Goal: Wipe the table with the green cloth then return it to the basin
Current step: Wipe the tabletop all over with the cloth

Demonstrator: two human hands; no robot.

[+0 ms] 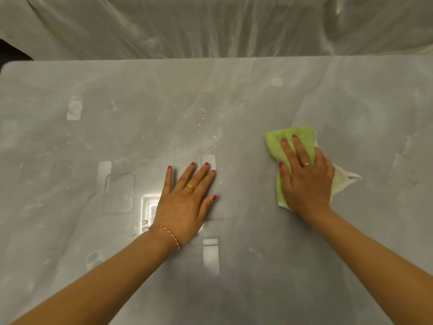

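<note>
The green cloth (276, 143) lies flat on the shiny grey table (351, 231), right of centre, with a white corner sticking out at its right. My right hand (304, 177) presses down on it, fingers spread over the green side. Resting flat on the bare table near the middle is my left hand (187, 200), fingers apart and holding nothing. Water droplets (203, 127) dot the surface above my left hand. No basin is in view.
The table's far edge (210, 59) runs across the upper part of the view, with its rounded left corner at the top left. Behind it hangs a pale draped sheet (210, 26). Ceiling lights reflect on the wet tabletop.
</note>
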